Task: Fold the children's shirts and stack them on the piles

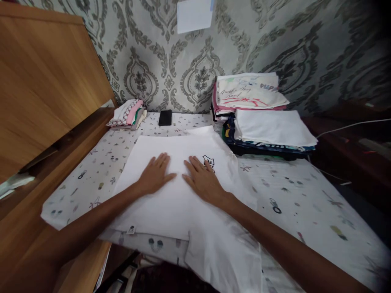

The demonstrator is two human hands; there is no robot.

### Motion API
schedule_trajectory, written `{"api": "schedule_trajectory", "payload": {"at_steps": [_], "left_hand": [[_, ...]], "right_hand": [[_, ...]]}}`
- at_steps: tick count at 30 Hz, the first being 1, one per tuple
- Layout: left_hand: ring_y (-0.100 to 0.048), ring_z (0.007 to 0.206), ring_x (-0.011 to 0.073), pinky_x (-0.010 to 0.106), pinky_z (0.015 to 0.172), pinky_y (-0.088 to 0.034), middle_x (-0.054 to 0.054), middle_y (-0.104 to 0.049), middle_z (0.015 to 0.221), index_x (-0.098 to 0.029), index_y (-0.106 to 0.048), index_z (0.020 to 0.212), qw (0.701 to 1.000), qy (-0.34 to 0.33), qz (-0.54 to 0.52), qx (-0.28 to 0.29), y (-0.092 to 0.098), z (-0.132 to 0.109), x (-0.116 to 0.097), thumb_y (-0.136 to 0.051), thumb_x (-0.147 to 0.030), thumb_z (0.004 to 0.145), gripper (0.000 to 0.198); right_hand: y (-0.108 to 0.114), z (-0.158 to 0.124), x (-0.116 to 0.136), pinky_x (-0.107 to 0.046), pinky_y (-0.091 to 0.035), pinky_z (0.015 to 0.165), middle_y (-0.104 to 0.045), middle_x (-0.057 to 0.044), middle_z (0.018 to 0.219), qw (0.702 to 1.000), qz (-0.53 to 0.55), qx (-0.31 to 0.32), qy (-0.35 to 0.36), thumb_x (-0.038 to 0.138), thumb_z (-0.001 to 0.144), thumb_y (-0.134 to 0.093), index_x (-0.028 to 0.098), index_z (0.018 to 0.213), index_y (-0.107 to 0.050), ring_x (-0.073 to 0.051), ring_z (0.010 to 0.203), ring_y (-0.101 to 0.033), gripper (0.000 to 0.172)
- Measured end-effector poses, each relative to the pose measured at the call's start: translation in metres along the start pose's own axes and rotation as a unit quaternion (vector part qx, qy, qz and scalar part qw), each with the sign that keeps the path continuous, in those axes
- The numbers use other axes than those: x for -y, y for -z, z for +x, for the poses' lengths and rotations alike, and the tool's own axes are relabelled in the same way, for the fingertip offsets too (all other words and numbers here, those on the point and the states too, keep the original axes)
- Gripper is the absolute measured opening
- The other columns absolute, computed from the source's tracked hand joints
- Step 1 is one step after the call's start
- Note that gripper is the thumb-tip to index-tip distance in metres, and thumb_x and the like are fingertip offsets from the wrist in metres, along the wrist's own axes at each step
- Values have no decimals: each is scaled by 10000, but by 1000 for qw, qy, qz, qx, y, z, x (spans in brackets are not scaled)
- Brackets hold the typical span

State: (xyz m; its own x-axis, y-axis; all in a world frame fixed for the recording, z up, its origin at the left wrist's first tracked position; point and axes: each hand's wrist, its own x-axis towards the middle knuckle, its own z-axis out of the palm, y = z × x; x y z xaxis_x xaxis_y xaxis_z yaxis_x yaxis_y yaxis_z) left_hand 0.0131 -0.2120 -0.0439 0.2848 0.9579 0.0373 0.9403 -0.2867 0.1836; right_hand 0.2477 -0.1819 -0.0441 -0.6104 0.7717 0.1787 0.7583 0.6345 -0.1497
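A white T-shirt (171,211) lies spread on the patterned sheet, with a small black print near its right side and a little tag at its lower left edge. Its near right part drapes down over the front edge. My left hand (155,174) rests flat on the cloth left of centre, fingers stretched out. To the right, my right hand (203,179) also presses flat on the shirt, its fingers spread and touching the black print. Neither hand grips the fabric.
Stacks of folded clothes (275,128) stand at the back right against the wall. A smaller folded pile (130,116) and a black flat object (165,117) sit at the back left. A wooden panel (45,73) borders the left side. A pale cable (351,125) runs at right.
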Motion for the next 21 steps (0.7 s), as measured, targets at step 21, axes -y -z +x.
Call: {"api": "schedule_trajectory", "payload": {"at_steps": [21], "left_hand": [[-194, 1560, 247, 501, 1257, -179, 125, -257, 1669, -205, -281, 1596, 997, -58, 43, 4, 10, -102, 3, -226, -615, 1025, 704]], "right_hand": [[25, -107, 61, -517, -293, 1222, -506, -128, 1536, 983, 91, -7, 162, 388, 1055, -388, 198, 1408, -558, -247, 1468, -397, 436]]}}
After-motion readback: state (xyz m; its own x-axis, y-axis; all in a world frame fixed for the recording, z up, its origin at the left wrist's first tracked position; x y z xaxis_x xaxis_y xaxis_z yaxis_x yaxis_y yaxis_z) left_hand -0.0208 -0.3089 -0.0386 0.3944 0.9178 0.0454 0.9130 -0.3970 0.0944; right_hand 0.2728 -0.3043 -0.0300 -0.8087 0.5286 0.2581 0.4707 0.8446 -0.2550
